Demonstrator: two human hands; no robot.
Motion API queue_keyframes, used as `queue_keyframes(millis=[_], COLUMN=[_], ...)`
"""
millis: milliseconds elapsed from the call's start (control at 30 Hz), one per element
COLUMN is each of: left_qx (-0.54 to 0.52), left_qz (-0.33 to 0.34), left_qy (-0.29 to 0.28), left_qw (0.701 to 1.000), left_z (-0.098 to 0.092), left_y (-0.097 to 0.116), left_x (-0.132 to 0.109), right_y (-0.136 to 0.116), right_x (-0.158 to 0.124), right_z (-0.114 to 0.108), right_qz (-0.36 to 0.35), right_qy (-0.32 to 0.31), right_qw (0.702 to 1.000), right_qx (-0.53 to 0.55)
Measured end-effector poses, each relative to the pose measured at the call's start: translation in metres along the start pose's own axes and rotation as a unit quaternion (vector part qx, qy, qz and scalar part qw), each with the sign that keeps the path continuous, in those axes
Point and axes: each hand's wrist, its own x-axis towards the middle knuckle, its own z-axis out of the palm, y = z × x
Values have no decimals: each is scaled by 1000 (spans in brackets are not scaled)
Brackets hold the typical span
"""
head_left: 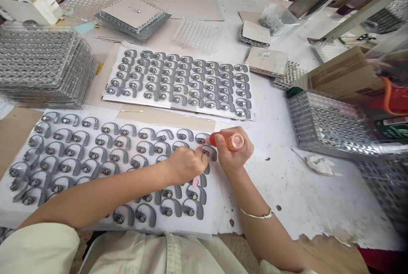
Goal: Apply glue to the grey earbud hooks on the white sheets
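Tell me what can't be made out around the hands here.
Head view only.
The pink item under the left hand: mostly hidden by that hand.
Whether the bottle tip in the right hand touches the grey hook: too small.
Hooks on the near sheet beneath the left forearm: hidden.
The mesh basket at right: blurred.

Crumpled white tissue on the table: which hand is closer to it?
Right. The right hand, holding an orange bottle, sits left of the tissue in the picture. The left hand, pinching a grey ear hook, is farther left, beyond the right hand.
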Motion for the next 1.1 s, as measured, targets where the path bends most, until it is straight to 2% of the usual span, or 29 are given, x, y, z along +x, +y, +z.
queue_keyframes(millis=[367,500,700,900,1000,1100], left_qx=[9,15,3,2,-8,-28], left_qz=[-2,-3,-8,-21,-29,-38], left_qy=[4,16,-9,9,14,10], left_qw=[1000,1000,1000,1000,999,999], left_z=[5,5,4,2,-2,-3], left_y=[0,0,-1,-3,-6,-9], left_x=[-1,-2,-2,-2,-3,-4], right_y=[4,4,7,4,2,4], right_x=[-2,-1,-2,-3,-2,-5], right_z=[-1,-2,-3,-2,-11,-26], right_qz=[13,-5,-17,-17,14,97], right_qy=[4,9,8,17,34,50], right_qw=[999,1000,1000,1000,999,994], right_qx=[-39,-18,1,7,16,23])
